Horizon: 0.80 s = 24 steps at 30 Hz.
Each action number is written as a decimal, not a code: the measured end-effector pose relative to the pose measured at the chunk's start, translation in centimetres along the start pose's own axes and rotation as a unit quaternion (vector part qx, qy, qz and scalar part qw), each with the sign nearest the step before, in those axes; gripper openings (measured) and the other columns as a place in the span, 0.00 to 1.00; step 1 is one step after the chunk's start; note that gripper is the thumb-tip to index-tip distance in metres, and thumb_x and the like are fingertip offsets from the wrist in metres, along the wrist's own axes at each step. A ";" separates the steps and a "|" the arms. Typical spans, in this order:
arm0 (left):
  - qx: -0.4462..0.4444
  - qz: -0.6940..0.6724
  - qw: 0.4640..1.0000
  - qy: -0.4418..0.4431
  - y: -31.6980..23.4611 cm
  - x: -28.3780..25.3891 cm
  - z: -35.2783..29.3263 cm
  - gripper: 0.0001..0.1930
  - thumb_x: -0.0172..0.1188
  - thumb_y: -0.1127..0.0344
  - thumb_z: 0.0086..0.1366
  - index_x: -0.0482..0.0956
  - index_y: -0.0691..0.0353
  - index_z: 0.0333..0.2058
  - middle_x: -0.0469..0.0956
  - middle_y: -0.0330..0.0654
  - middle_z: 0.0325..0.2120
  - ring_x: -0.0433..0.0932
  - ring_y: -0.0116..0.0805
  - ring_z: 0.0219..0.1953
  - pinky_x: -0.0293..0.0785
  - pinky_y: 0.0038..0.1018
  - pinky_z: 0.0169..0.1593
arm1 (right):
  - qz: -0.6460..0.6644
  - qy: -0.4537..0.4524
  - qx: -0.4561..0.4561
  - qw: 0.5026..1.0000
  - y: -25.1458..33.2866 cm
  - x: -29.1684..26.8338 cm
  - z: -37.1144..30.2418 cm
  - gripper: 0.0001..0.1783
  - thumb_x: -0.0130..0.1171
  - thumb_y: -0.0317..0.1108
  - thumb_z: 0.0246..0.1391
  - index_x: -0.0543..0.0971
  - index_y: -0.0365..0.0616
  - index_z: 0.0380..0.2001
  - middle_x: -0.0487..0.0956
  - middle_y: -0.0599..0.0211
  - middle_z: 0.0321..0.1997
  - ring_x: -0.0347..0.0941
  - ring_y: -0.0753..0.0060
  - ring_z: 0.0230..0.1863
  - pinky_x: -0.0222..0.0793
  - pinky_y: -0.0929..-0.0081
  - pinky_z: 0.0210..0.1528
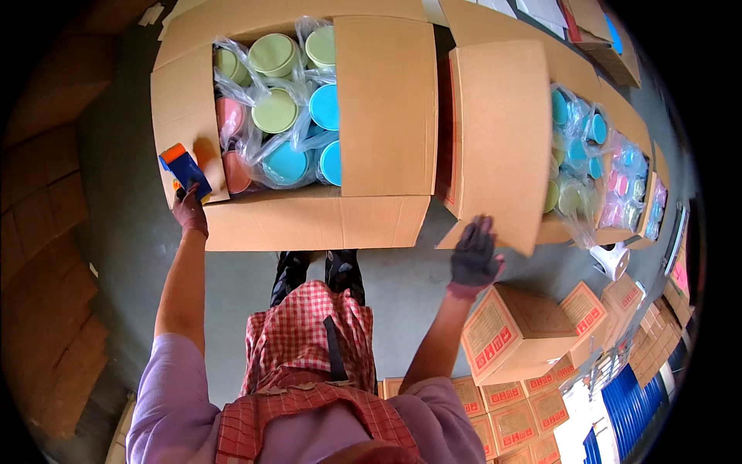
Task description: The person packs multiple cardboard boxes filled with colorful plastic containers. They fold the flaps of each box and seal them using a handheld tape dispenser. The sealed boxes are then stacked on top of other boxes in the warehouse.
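Observation:
My left hand (pixel 190 212), in a dark glove with bare fingertips, grips a blue and orange tape dispenser (pixel 185 172) over the left flap of an open carton (pixel 388 108). Green, blue and pink round lidded tubs (pixel 273 110) in clear plastic bags fill that carton. Its flaps lie folded outward on the left, right and near sides. My right hand (pixel 474 261), in a dark glove, has its fingers stretched out beside the near edge of a raised flap (pixel 501 135) on a second carton. Whether it touches the flap, I cannot tell.
More open cartons of bagged tubs (pixel 595 130) run in a row to the right. Closed printed cartons (pixel 512 334) are stacked at the lower right. Flattened cardboard (pixel 46 201) lines the left side. A white rounded object (pixel 613 261) sits beyond my right hand.

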State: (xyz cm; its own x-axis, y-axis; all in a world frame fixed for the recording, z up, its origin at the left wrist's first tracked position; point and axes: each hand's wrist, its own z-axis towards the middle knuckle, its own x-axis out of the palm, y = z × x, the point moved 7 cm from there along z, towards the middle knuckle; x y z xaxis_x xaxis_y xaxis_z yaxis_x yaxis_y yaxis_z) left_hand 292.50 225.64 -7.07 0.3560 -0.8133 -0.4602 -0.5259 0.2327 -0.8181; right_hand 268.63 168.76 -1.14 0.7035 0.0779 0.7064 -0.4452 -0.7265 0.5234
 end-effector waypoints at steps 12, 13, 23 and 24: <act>-0.017 -0.107 0.993 0.036 1.4 0.7 0.0 0.11 0.60 0.75 0.44 0.73 0.65 0.30 0.72 0.35 0.25 0.69 0.26 0.26 0.64 0.21 0.33 | -0.509 -0.107 0.034 0.853 -7.1 -10.8 4.6 0.19 0.52 0.44 0.45 0.72 0.46 0.39 0.72 0.66 0.41 0.67 0.74 0.38 0.62 0.76 0.38; -0.037 -0.138 0.990 0.023 1.1 1.3 -0.5 0.11 0.60 0.75 0.44 0.73 0.65 0.30 0.72 0.35 0.25 0.68 0.26 0.27 0.64 0.20 0.33 | -0.509 -0.119 0.081 0.849 -8.5 -13.3 4.2 0.19 0.53 0.45 0.45 0.72 0.45 0.38 0.72 0.68 0.40 0.66 0.75 0.38 0.62 0.78 0.38; 0.026 -0.114 0.993 0.035 -4.9 -5.9 1.9 0.08 0.56 0.66 0.49 0.74 0.63 0.28 0.72 0.35 0.25 0.68 0.28 0.28 0.63 0.23 0.36 | -0.171 0.028 0.345 0.923 -3.7 -1.1 -0.7 0.16 0.44 0.43 0.51 0.70 0.46 0.37 0.71 0.66 0.37 0.66 0.67 0.39 0.61 0.69 0.37; 0.067 -0.039 0.997 0.025 -7.2 -7.4 2.3 0.08 0.53 0.64 0.51 0.74 0.63 0.26 0.71 0.34 0.23 0.67 0.27 0.28 0.62 0.23 0.35 | -0.150 0.049 0.337 0.928 -4.6 1.4 -0.7 0.15 0.44 0.42 0.51 0.69 0.46 0.39 0.72 0.67 0.37 0.66 0.68 0.39 0.60 0.68 0.37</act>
State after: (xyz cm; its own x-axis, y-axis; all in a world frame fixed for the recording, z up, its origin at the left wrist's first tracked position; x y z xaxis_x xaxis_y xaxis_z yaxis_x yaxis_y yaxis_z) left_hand 295.44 231.20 1.38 0.3508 -0.8571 -0.3772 -0.3891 0.2330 -0.8912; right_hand 271.28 172.64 -2.21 0.6717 0.3829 0.6342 0.2335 -0.9218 0.3093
